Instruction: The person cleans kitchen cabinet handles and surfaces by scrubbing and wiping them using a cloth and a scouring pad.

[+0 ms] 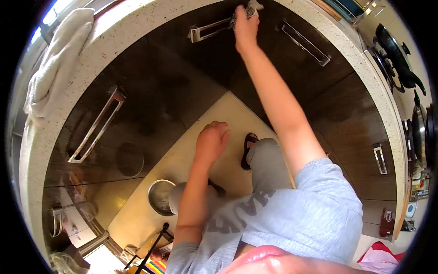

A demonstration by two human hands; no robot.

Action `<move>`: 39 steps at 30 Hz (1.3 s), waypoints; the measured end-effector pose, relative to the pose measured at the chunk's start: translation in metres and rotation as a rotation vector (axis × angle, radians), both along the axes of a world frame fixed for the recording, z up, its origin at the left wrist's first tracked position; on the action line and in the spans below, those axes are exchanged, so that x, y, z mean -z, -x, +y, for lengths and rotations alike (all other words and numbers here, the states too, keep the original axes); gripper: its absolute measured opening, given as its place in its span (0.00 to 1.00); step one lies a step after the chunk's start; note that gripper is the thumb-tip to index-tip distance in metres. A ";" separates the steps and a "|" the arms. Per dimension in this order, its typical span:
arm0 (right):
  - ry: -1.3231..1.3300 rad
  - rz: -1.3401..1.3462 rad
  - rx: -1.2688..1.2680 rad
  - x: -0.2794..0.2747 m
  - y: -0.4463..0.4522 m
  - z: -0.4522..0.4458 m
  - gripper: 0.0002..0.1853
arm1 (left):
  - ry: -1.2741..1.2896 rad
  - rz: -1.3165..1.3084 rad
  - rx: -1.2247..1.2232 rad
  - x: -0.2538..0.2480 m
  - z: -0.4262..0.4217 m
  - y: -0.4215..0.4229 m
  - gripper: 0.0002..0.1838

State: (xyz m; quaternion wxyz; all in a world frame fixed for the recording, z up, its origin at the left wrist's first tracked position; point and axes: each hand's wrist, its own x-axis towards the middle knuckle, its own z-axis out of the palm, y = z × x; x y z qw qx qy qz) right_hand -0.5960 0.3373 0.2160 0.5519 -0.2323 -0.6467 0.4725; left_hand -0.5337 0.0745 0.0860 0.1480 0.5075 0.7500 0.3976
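My right hand [246, 31] reaches far out to the dark cabinet front [178, 73], just under the counter edge. Its fingers are closed on a crumpled grey and white cloth [252, 9], which has a mesh-like dark patch. A metal bar handle [210, 30] sits just left of that hand. My left hand [212, 142] hovers over the pale floor in front of my knees, loosely bent, with the thumb apart and nothing visible in it. A round metal basin [160, 197] stands on the floor beside my left leg, partly hidden by it.
A speckled countertop [116, 43] curves around above the cabinets, with a white towel [59, 64] draped at the left. More handles [98, 125] stick out from the doors. Black pans [397, 57] are at the right. A black rod-like frame [153, 249] stands low at the left.
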 end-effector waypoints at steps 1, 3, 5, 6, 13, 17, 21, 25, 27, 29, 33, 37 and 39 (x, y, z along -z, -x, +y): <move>-0.092 -0.030 0.053 0.006 0.004 -0.013 0.41 | 0.015 -0.003 -0.001 -0.003 0.000 -0.001 0.13; -0.185 -0.037 0.086 0.022 0.009 -0.041 0.40 | 0.040 -0.004 0.007 -0.004 -0.002 -0.002 0.13; -0.387 -0.111 0.166 0.031 0.011 -0.054 0.38 | 0.047 0.012 0.018 -0.004 -0.001 0.000 0.13; -0.481 -0.153 0.192 0.030 0.008 -0.059 0.37 | 0.045 0.034 0.017 -0.004 -0.001 0.000 0.13; -0.291 -0.183 0.384 0.000 0.011 -0.010 0.24 | 0.090 0.037 0.014 -0.012 -0.009 -0.001 0.13; -0.662 -0.187 0.320 0.021 0.015 -0.082 0.27 | 0.099 0.075 0.048 -0.006 -0.001 -0.004 0.13; -0.505 -0.173 0.313 0.009 0.023 -0.047 0.25 | 0.087 0.092 0.048 -0.008 -0.007 -0.004 0.13; -0.180 -0.136 0.343 -0.001 0.023 -0.017 0.22 | 0.132 0.106 0.010 -0.011 -0.015 -0.002 0.13; -0.407 -0.113 0.336 0.009 0.028 -0.043 0.26 | 0.154 0.125 0.012 -0.010 -0.008 -0.001 0.13; -0.586 -0.101 0.344 0.018 0.029 -0.075 0.29 | 0.175 0.150 0.034 -0.006 -0.004 -0.002 0.13; -0.112 0.013 0.260 0.013 0.034 0.001 0.23 | 0.088 0.105 0.052 -0.010 -0.007 -0.007 0.11; -0.034 -0.018 0.300 0.002 0.030 -0.001 0.25 | 0.197 0.151 0.064 -0.011 -0.006 -0.004 0.11; -0.263 -0.008 0.324 0.023 0.035 -0.047 0.31 | 0.219 0.175 0.077 -0.009 0.002 -0.005 0.11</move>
